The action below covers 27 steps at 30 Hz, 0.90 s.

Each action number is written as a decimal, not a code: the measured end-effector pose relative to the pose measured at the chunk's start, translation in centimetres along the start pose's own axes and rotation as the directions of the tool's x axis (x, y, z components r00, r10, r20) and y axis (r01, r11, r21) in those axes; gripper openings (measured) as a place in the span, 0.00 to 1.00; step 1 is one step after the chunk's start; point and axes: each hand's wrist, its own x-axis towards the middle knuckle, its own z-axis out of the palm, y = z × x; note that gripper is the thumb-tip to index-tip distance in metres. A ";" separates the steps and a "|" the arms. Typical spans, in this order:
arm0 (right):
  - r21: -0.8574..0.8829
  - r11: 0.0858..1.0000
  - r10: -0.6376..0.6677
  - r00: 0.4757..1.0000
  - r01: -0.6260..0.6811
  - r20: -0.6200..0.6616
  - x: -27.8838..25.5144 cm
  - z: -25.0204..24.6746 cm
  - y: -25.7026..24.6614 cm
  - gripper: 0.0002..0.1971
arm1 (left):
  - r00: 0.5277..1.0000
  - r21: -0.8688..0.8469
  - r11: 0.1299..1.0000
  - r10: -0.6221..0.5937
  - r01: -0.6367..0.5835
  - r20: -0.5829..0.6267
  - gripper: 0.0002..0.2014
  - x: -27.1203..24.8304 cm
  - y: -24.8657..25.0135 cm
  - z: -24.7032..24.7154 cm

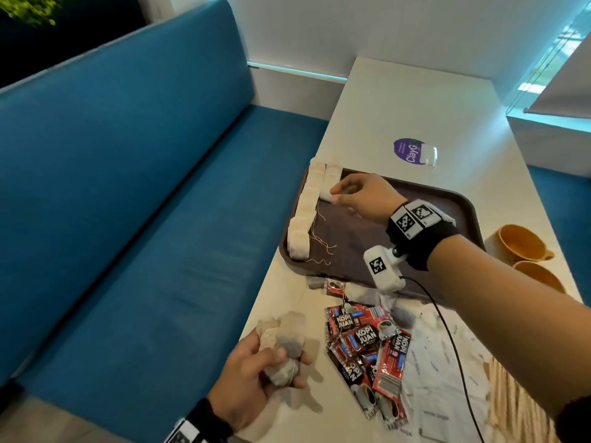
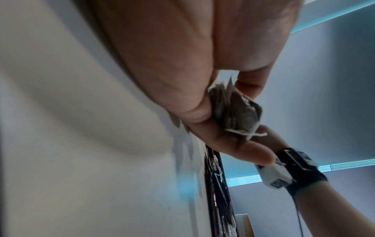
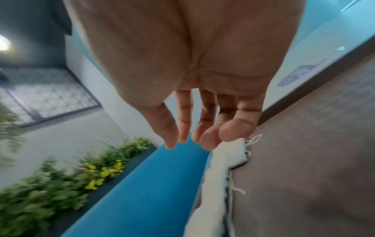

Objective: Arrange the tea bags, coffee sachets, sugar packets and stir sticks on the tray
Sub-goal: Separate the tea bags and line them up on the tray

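A brown tray [image 1: 447, 199] lies on the white table. A row of white tea bags [image 1: 302, 215] runs along its left rim, with a shorter second row beside it. My right hand [image 1: 343, 193] reaches over the tray, and its straight fingertips touch the nearest tea bag [image 1: 327, 195] of the second row. In the right wrist view the right hand [image 3: 188, 141] shows its thumb apart while the fingertips rest on that tea bag [image 3: 229, 150]. My left hand [image 1: 256, 372] grips a bunch of tea bags [image 1: 284, 337] near the table's left edge; the left wrist view shows the bunch [image 2: 237, 109].
Red coffee sachets [image 1: 367, 343] lie heaped in front of the tray, with loose tea bags [image 1: 364, 295], white packets [image 1: 447, 362] and wooden stir sticks [image 1: 511, 398] to their right. Two orange cups [image 1: 521, 241] stand right of the tray. One tea bag [image 1: 428, 154] lies beyond it. A blue bench [image 1: 128, 219] runs along the left.
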 end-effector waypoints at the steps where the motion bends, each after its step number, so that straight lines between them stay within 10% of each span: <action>1: 0.017 1.000 -0.023 1.000 0.023 0.015 -1.9 0.2 -0.6 0.06 | 1.000 0.006 1.000 0.008 -0.008 -0.011 0.27 -0.1 -0.1 0.1; 11: 0.337 0.938 0.061 0.997 -0.077 0.057 -19.6 8.3 1.8 0.13 | 0.996 0.020 0.996 0.087 -0.086 -0.035 0.26 -0.4 -0.3 0.6; 27: 0.514 0.855 0.095 0.995 -0.069 -0.023 -23.1 11.8 2.8 0.04 | 0.995 0.048 0.996 0.081 -0.079 -0.057 0.06 -0.7 -0.3 1.1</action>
